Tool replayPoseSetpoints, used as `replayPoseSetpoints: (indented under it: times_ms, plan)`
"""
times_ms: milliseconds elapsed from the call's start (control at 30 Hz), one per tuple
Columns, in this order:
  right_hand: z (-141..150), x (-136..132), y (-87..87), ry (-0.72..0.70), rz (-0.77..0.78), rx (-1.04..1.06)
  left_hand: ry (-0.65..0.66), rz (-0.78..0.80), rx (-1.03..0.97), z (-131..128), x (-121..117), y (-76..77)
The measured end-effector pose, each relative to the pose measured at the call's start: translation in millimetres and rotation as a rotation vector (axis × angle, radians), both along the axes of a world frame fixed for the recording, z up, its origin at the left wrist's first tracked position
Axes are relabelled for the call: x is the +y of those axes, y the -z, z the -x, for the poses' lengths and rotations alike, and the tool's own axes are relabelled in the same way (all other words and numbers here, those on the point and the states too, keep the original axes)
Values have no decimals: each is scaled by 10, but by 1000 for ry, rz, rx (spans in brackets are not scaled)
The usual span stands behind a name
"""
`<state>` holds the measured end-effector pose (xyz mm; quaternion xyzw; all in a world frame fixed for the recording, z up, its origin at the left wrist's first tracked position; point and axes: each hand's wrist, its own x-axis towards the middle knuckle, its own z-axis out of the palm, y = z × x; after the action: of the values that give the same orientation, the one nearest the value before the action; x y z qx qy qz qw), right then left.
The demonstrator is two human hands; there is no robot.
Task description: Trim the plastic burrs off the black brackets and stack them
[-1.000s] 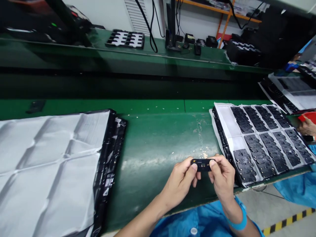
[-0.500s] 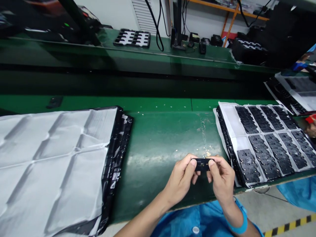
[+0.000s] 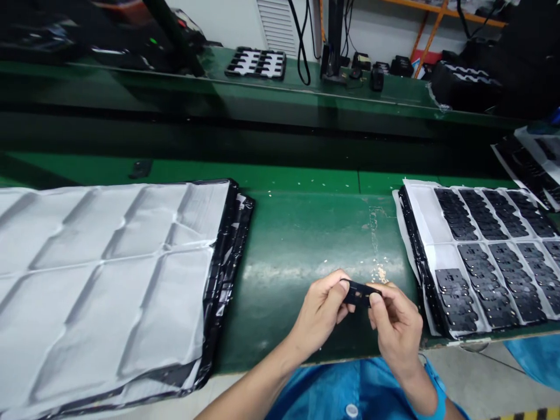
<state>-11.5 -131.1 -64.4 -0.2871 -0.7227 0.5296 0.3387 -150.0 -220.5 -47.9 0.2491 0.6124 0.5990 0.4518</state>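
A small flat black part (image 3: 359, 293) with small cut-outs is held over the front of the green work surface (image 3: 301, 233). My left hand (image 3: 321, 312) pinches its left end and my right hand (image 3: 396, 326) pinches its right end; the part tilts slightly down to the right. Just right of my hands lies a black tray (image 3: 422, 256) lined with white sheet and filled with several rows of the same black parts (image 3: 492, 256).
A white sheet (image 3: 100, 274) covers a stack of black trays (image 3: 227, 245) on the left. Behind runs a raised green shelf (image 3: 262, 93) with another tray (image 3: 256, 63), cables and dark equipment. More trays (image 3: 531, 160) lie far right.
The view has shifted left, so everything has slid right in the picture. The part between my hands has tilted slightly down to the right. Both hands keep their hold.
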Motion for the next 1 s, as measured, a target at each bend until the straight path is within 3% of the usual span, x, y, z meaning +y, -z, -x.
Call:
replayPoseSetpoints:
  times_ms: [100, 233, 600, 800, 1000]
  plan:
    - [8, 2, -38, -53, 67, -3, -24, 62, -37, -3, -41, -70]
    - [47, 20, -115, -104, 307, 3, -11, 90, 94, -53, -135, -122]
    - [124, -14, -53, -10, 624, 61, 156, 22, 195, -38, -300, -142]
    - [76, -1, -38, -66, 592, 28, 119, 11, -30, -67, -284, -181]
    - [9, -17, -144, -89, 540, -37, 79, 52, -132, -58, -241, -218]
